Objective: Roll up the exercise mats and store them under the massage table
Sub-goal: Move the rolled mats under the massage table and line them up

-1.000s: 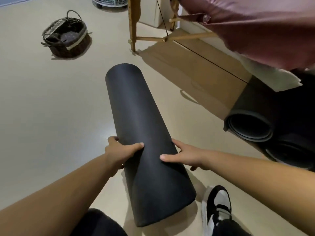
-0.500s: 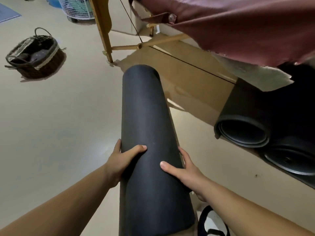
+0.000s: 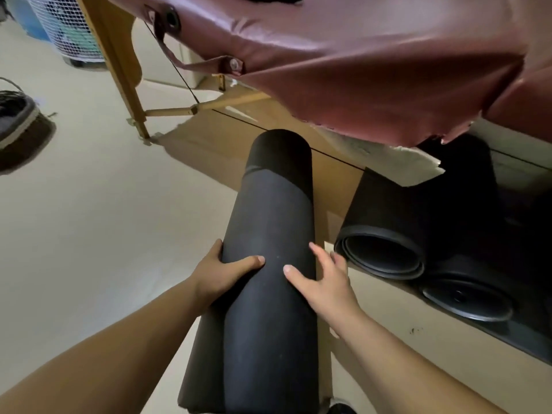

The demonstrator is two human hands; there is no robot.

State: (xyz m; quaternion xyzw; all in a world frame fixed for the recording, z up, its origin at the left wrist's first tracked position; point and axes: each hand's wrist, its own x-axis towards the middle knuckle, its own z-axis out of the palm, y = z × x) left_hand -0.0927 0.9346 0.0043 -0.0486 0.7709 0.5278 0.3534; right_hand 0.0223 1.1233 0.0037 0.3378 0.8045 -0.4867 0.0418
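Observation:
A rolled black exercise mat point(image 3: 268, 222) lies lengthwise in front of me, its far end reaching into the shadow under the maroon massage table point(image 3: 358, 64). My left hand point(image 3: 222, 271) grips its left side, thumb across the top. My right hand point(image 3: 322, 277) rests on its right side with fingers spread and fairly straight. Two more rolled black mats lie under the table to the right, one point(image 3: 385, 231) showing its open spiral end, another point(image 3: 469, 297) lower down beside it.
A wooden table leg point(image 3: 125, 73) with cross brace and black cable stands at upper left. Brown cardboard point(image 3: 215, 144) covers the floor under the table. A wicker basket point(image 3: 18, 121) sits at the left edge, a white mesh bin point(image 3: 71, 31) at the top left.
The mat has moved forward and to the right, its far end now under the table's edge. My view came closer to the table. My right hand's fingers have loosened on the mat.

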